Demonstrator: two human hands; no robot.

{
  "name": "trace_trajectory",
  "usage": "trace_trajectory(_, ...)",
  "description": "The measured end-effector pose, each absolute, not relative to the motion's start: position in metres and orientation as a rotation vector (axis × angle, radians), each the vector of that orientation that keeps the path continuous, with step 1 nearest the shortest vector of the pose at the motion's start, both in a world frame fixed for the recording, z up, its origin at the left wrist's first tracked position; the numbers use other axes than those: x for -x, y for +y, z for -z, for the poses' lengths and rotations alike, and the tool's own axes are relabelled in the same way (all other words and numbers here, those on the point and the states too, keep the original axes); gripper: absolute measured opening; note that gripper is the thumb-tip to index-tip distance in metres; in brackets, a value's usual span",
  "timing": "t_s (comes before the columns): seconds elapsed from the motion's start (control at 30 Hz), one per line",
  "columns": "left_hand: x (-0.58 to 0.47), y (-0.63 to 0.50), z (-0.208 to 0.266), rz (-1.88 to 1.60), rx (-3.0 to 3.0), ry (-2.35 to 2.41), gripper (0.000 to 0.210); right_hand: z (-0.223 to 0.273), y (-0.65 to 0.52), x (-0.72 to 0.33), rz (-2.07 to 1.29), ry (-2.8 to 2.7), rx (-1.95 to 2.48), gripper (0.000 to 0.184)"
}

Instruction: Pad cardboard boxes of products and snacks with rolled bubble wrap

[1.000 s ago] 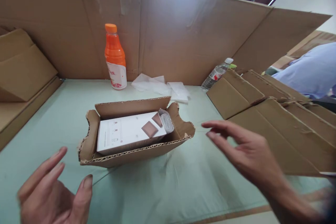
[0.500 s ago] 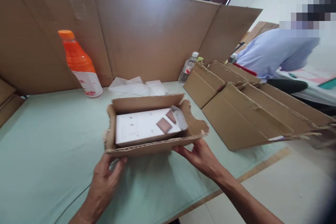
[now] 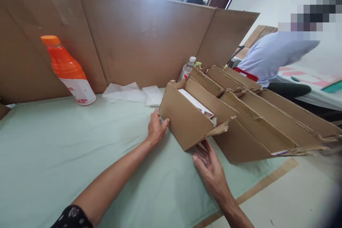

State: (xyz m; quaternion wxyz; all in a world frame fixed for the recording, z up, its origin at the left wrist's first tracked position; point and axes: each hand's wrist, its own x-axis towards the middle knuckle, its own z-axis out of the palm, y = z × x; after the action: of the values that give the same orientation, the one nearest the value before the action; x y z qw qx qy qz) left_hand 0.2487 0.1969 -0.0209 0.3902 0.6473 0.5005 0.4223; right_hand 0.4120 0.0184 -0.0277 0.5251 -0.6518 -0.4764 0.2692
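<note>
I locate the open carton (image 3: 184, 119) at the right of the green counter (image 3: 48, 149), just beside other cartons (image 3: 245, 131), a white box (image 3: 196, 102) inside. My left grip (image 3: 157, 128) holds its left end, thumb against the side wall. My right grip (image 3: 212, 172) sits, fingers half-curled, at the near lower corner; I cannot tell whether it bears load.

1 head view; faces forward and down; near, above green cloth (image 3: 58, 153)
</note>
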Motion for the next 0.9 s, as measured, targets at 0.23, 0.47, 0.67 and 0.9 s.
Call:
trace_trajectory(0.23,-0.284,0.194,0.04,-1.011,-1.737,0.997,0.059,0.051,0.07,-0.431,-0.631,-1.171,1.463,0.075)
trace_trajectory(0.47,-0.321,0.228,0.033,-0.981,-1.769,0.898,0.075,0.068,0.15,-0.441,-0.44,-1.225,1.48,0.073)
trace_trajectory(0.67,-0.325,0.237,0.044,-0.913,-1.807,0.837,0.072,0.077,0.169,-0.452,-0.362,-1.244,1.516,0.062)
trace_trajectory(0.9,-0.303,0.209,0.039,-0.837,-1.88,0.757,0.065,0.062,0.148,-0.446,-0.267,-1.441,1.542,0.024)
